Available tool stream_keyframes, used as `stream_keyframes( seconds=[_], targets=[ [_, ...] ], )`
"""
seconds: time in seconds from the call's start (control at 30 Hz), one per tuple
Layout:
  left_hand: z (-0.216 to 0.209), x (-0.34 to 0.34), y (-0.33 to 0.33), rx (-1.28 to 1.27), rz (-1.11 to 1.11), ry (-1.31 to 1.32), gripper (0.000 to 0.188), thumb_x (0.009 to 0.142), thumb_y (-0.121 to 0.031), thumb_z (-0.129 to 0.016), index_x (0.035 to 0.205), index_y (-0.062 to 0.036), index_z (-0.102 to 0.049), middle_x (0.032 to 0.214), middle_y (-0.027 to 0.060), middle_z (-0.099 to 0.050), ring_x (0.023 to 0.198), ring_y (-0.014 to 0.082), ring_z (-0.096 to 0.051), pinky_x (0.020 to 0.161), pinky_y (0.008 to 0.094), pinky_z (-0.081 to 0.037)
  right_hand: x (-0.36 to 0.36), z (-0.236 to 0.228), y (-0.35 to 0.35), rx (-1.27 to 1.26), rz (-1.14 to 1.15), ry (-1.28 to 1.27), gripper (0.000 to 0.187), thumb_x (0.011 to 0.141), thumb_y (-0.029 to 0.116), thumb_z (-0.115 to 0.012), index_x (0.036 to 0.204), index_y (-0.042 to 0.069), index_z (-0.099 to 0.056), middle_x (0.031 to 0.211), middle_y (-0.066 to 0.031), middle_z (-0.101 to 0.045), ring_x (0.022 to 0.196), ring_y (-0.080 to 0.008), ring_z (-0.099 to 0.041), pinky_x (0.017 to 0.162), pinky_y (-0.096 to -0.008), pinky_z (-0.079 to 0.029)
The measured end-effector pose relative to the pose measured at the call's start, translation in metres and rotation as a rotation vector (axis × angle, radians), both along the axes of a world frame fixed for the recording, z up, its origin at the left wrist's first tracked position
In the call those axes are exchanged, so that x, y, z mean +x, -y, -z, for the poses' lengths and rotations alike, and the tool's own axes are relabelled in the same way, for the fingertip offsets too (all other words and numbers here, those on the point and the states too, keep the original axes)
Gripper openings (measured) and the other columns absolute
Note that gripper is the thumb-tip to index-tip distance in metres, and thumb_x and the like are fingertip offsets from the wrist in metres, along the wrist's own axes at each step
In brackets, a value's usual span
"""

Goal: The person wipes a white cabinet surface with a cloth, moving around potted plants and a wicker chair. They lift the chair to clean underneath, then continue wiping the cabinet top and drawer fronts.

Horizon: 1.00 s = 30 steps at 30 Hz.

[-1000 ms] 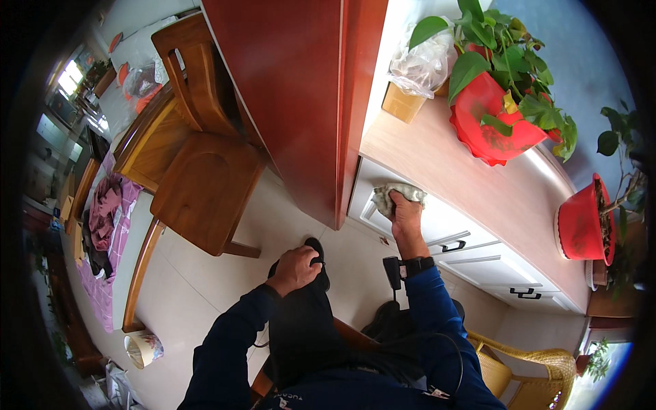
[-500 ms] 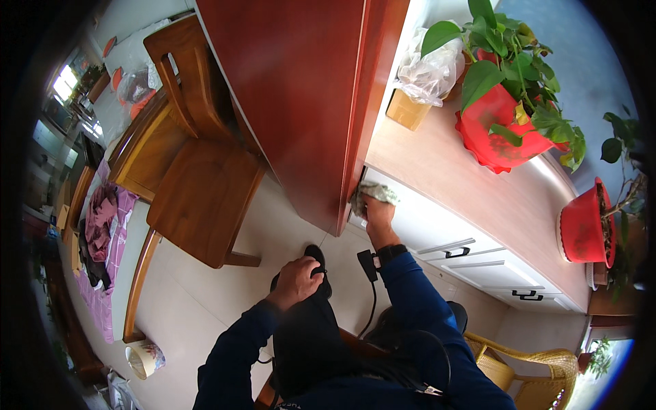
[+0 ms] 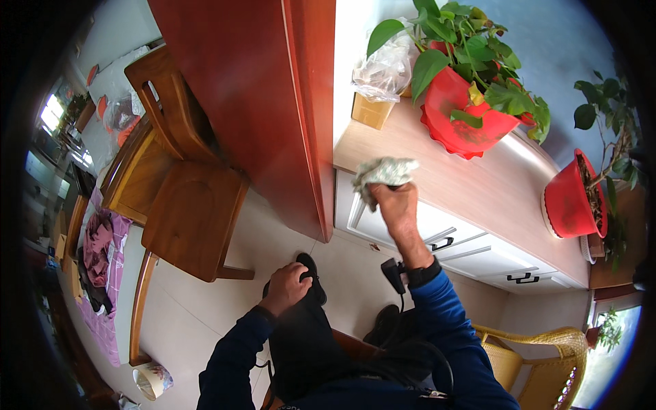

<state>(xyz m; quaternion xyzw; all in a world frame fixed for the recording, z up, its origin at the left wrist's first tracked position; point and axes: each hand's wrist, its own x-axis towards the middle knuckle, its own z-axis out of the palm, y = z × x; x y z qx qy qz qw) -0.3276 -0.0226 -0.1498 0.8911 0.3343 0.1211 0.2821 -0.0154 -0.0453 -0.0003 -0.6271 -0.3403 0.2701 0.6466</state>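
My right hand (image 3: 396,208) grips a crumpled, pale greenish patterned cloth (image 3: 384,174). It is held at the front edge of a cabinet's wood-toned top (image 3: 451,181), in front of the white drawers and doors (image 3: 471,249); whether the cloth touches the edge I cannot tell. A dark band with a black cabled piece sits on that wrist. My left hand (image 3: 287,288) rests on my left knee, holding nothing visible, its fingers partly hidden over the far side.
A tall reddish-brown wooden panel (image 3: 273,102) stands left of the cabinet. Red pots (image 3: 465,113) with leafy plants and a bagged cardboard box (image 3: 372,111) occupy the cabinet top. There is a wooden chair (image 3: 195,212) at left and a wicker chair (image 3: 509,362) at lower right.
My right hand has lifted the cloth from the cabinet's front beside the panel up to the top edge and slightly right. The view has shifted a little; my left hand stays on the knee.
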Motion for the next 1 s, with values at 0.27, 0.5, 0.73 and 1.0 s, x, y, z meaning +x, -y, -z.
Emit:
stream_keyframes(
  seconds=[0.27,0.5,0.73,1.0],
  targets=[
    [0.002,0.0,0.002,0.001,-0.027,-0.003,0.027,0.087,-0.023,-0.076,0.106,-0.0042,-0.073,0.113,0.0157,-0.075,0.104,0.0375,-0.071,0.092,0.0444,-0.058,0.04,-0.047,-0.006,-0.699,0.115,0.894,0.035,0.089,0.033,-0.068,0.099,-0.001,-0.074,0.099,-0.0269,-0.074,0.095,-0.0428,-0.072,0.086,-0.0493,-0.057],
    [0.001,-0.002,-0.001,-0.012,-0.025,0.02,0.026,0.087,-0.021,-0.075,0.106,-0.0038,-0.072,0.113,0.0164,-0.075,0.105,0.0372,-0.071,0.092,0.0439,-0.058,0.049,-0.002,-0.02,-0.213,0.204,1.176,0.062,0.093,0.045,-0.068,0.134,-0.001,-0.06,0.139,-0.03,-0.057,0.131,-0.0464,-0.053,0.11,-0.0527,-0.043],
    [0.002,0.003,-0.002,0.027,-0.015,0.038,0.025,0.087,-0.022,-0.074,0.104,-0.0043,-0.072,0.109,0.0154,-0.074,0.099,0.0376,-0.071,0.088,0.0449,-0.058,0.023,0.013,-0.067,-0.496,-0.171,1.29,0.073,0.102,0.053,-0.054,0.155,0.004,-0.043,0.161,-0.0242,-0.041,0.153,-0.0446,-0.032,0.125,-0.055,-0.024],
    [0.006,0.001,-0.003,0.045,-0.006,0.007,0.025,0.087,-0.022,-0.074,0.105,-0.0038,-0.072,0.108,0.0168,-0.074,0.098,0.0387,-0.071,0.087,0.046,-0.058,0.029,0.014,-0.038,-0.414,-0.179,1.298,0.065,0.104,0.044,-0.056,0.157,0.009,-0.043,0.162,-0.0192,-0.042,0.152,-0.0423,-0.033,0.126,-0.0509,-0.026]
  ],
)
